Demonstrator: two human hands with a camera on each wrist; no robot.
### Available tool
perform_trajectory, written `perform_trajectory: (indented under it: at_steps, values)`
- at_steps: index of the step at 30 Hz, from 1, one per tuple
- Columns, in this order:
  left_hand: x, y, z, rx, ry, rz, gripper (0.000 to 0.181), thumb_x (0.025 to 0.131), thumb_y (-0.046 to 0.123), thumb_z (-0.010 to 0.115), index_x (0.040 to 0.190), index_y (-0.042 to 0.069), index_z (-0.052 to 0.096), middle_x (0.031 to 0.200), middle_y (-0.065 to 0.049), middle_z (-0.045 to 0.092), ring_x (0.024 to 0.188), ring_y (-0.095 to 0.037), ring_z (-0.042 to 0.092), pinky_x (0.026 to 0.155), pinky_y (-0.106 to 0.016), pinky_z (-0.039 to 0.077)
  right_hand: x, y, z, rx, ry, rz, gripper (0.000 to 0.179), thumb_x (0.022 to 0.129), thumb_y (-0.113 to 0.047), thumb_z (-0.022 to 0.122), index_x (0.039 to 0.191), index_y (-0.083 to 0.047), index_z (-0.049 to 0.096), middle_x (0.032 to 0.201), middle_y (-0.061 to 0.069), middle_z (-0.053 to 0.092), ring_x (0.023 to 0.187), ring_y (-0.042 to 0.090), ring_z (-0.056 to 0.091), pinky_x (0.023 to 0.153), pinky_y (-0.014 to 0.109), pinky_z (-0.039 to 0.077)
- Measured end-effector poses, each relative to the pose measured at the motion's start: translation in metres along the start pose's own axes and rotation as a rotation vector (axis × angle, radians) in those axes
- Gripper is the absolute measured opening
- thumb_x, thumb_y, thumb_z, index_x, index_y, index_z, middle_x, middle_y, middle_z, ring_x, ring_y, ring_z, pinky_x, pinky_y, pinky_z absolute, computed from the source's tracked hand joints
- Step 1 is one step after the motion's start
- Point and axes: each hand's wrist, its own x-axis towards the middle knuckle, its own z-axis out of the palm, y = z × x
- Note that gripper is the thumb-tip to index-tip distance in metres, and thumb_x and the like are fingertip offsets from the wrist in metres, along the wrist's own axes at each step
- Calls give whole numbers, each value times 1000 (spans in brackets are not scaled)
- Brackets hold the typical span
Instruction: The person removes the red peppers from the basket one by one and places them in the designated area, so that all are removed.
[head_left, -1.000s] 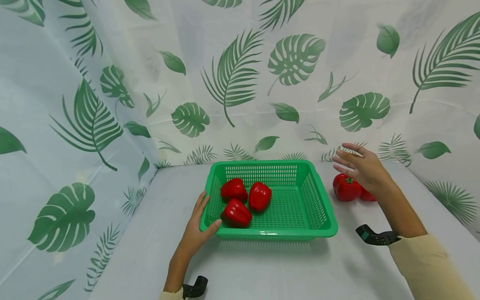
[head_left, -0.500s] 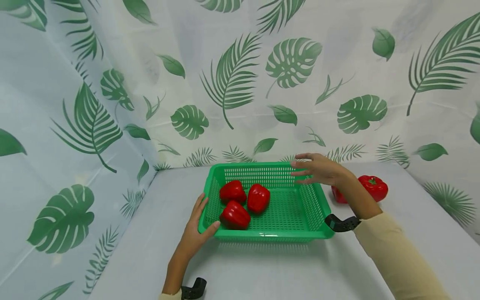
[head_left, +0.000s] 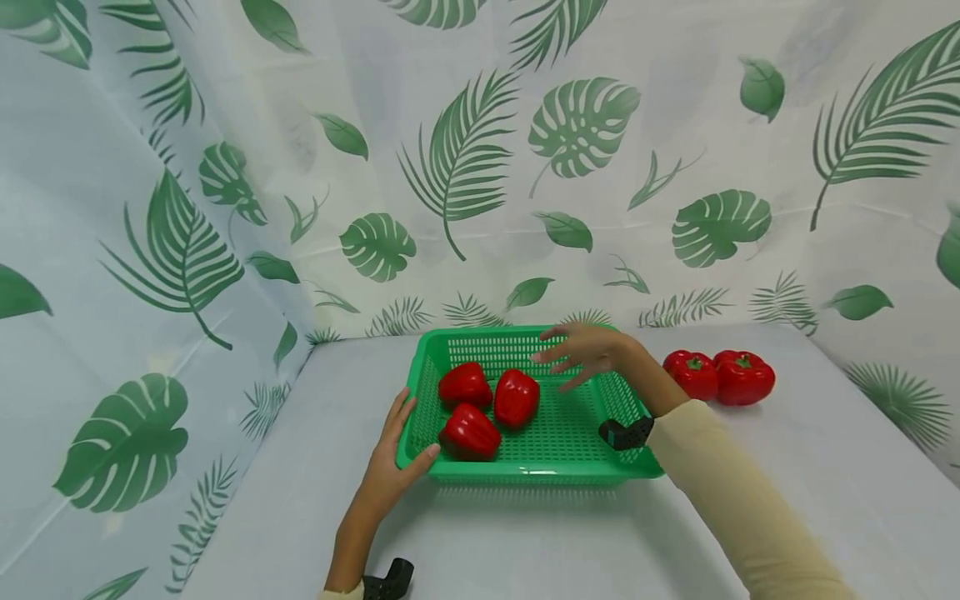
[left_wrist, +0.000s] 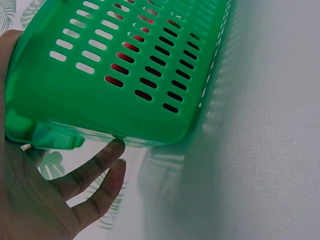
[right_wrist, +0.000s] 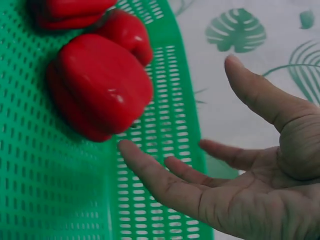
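Three red bell peppers lie in the left half of the green plastic basket. My left hand grips the basket's front left corner, thumb over the front rim and fingers along the left side; the left wrist view has two fingertips against the corner. Over the right part of the basket hovers my right hand, fingers spread and holding nothing. In the right wrist view its index fingertip appears just below a bell pepper. Two more bell peppers stand side by side on the table, right of the basket.
The white table runs back to a hanging sheet with green leaf prints, and another such sheet borders the left side. Perforated walls rise around the basket. My right forearm crosses over its right front corner.
My right hand has moved left, from above the two peppers on the table to over the basket, uncovering them. The left hand stays on the basket's corner.
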Motion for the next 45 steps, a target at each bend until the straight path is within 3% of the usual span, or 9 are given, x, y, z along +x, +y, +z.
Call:
perform_trajectory:
  at_steps: [7, 15, 25, 37, 45]
  values:
    - [-1, -3, 1, -9, -1, 3, 76, 91, 25, 66, 156, 17, 25, 165, 1, 9, 152, -31, 11, 112, -62, 28, 19, 4, 10, -73, -59, 59, 78, 91, -22, 69, 154, -9, 24, 158, 22, 22, 143, 49, 27, 97, 58, 48]
    - [0, 0, 1, -14, 1, 7, 76, 91, 27, 66, 155, 17, 27, 165, 3, 10, 152, -30, 12, 113, -64, 26, 38, 8, 20, -49, -63, 125, 70, 93, -20, 67, 152, -10, 30, 154, 22, 30, 139, 48, 33, 97, 59, 48]
    - [1, -1, 3, -7, -9, -7, 76, 91, 25, 65, 156, 18, 26, 165, 4, 9, 152, -29, 11, 113, -66, 24, 54, 19, 23, -19, -41, 133, 69, 90, -18, 71, 148, -9, 34, 151, 22, 33, 139, 49, 29, 90, 57, 53]
    - [1, -1, 0, 7, -9, -10, 76, 92, 26, 65, 156, 19, 25, 165, 4, 9, 152, -30, 11, 112, -65, 25, 62, 23, 30, -76, 3, 129, 82, 85, -22, 76, 151, -7, 29, 148, 22, 34, 132, 46, 37, 84, 54, 56]
    - [0, -2, 0, -10, 2, 6, 76, 91, 24, 65, 156, 19, 25, 165, 1, 9, 151, -31, 12, 111, -64, 28, 66, 26, 34, -158, -20, 110, 95, 84, -22, 78, 154, -4, 17, 150, 23, 31, 132, 43, 39, 84, 52, 56]
